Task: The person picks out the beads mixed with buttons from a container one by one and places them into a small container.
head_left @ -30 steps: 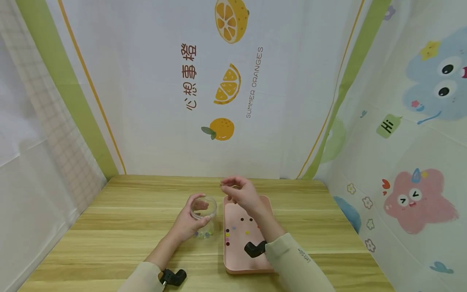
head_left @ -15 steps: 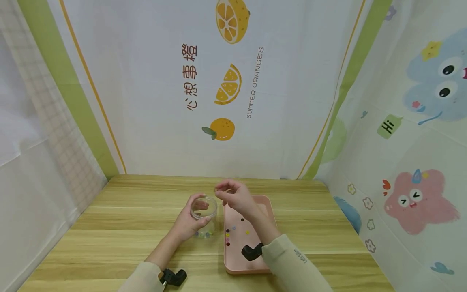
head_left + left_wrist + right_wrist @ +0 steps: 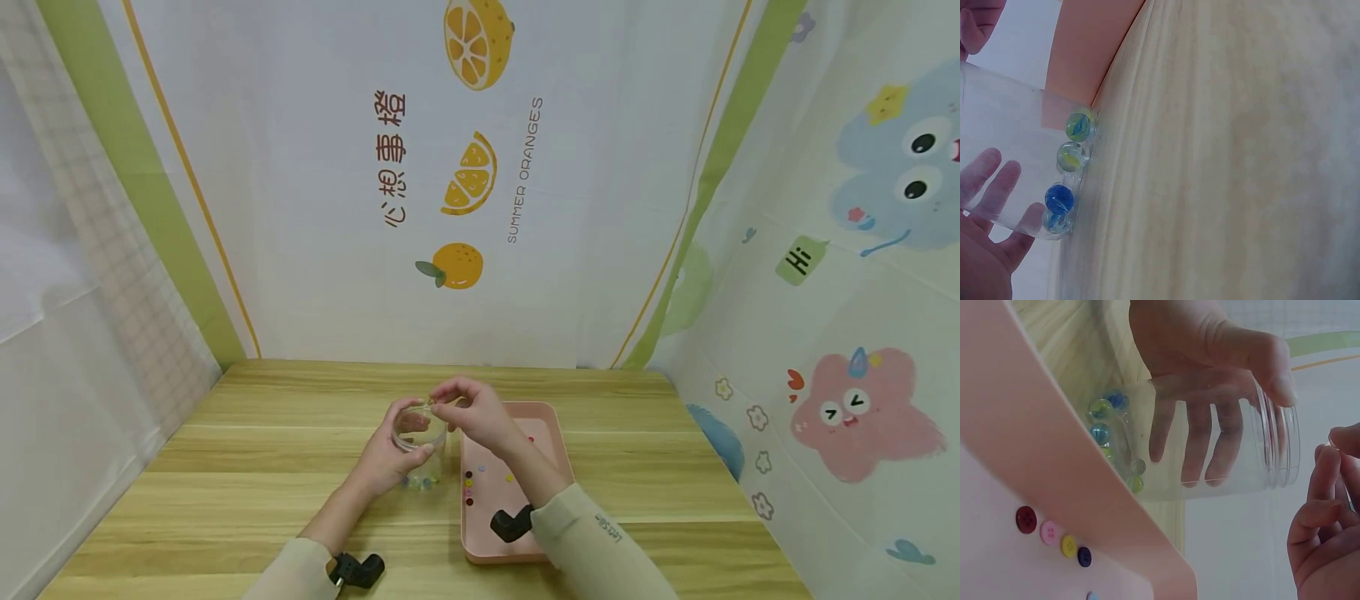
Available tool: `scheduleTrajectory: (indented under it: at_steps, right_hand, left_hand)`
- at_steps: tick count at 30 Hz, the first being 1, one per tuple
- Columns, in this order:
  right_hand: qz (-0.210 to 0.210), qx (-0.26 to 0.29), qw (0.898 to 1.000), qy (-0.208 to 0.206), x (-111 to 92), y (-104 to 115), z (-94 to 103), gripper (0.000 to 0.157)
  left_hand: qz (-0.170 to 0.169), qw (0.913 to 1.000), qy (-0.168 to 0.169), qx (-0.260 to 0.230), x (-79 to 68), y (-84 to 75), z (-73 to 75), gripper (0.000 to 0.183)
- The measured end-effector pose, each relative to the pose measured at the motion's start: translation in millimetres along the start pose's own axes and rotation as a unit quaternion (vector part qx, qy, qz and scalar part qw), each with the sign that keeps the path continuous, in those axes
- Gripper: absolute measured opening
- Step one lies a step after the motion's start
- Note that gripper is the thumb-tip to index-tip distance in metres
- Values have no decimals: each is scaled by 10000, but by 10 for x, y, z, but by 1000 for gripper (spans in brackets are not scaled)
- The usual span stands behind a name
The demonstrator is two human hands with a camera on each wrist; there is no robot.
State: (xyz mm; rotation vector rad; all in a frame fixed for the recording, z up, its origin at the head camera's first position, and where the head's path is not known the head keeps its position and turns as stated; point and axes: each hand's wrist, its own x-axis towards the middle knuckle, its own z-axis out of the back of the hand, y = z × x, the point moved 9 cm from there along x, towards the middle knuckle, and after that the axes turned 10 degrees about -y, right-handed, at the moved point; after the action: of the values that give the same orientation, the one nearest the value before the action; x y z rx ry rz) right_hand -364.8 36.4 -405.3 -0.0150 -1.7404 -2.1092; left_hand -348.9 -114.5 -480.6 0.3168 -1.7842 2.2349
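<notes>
My left hand (image 3: 381, 458) grips a clear plastic jar (image 3: 433, 458), which stands upright on the table without a lid. Its fingers and thumb wrap around the upper side. Several glass marbles (image 3: 1100, 433) with blue, green and yellow swirls lie at the bottom. Just above the jar's rim, my right hand (image 3: 476, 417) pinches a small glassy marble (image 3: 431, 402) between thumb and fingertips; most of it is hidden. In the left wrist view, the jar's base touches the wood beside the pink tray (image 3: 1079, 56).
Right of the jar sits the shallow pink tray (image 3: 487, 533). A row of small buttons lies along its left side, among them a dark red button (image 3: 1027, 520) and a yellow button (image 3: 1069, 545). The wooden table (image 3: 225, 483) meets a printed cloth (image 3: 330, 317) behind.
My right hand has moved left and slightly down from above the tray to the jar's rim, carrying the marble. My left hand and the jar have stayed put.
</notes>
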Motion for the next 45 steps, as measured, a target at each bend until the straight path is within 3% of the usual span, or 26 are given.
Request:
scheduleTrajectory:
  at_steps: [18, 27, 39, 45]
  right_hand:
    - [-171, -176, 9997, 42, -17, -46, -46, 25]
    - [-109, -136, 9998, -49, -35, -65, 28, 27]
    - [-130, -294, 9994, -113, -131, -68, 138, 25]
    - [-101, -310, 9994, -108, -157, -75, 206, 25]
  left_hand:
    - [30, 10000, 1, 20, 10, 0, -16, 73]
    - [-32, 10000, -24, 27, 32, 8, -24, 74]
    - [189, 9995, 125, 215, -28, 11, 12, 82]
    - [255, 9991, 291, 176, -55, 21, 28, 97]
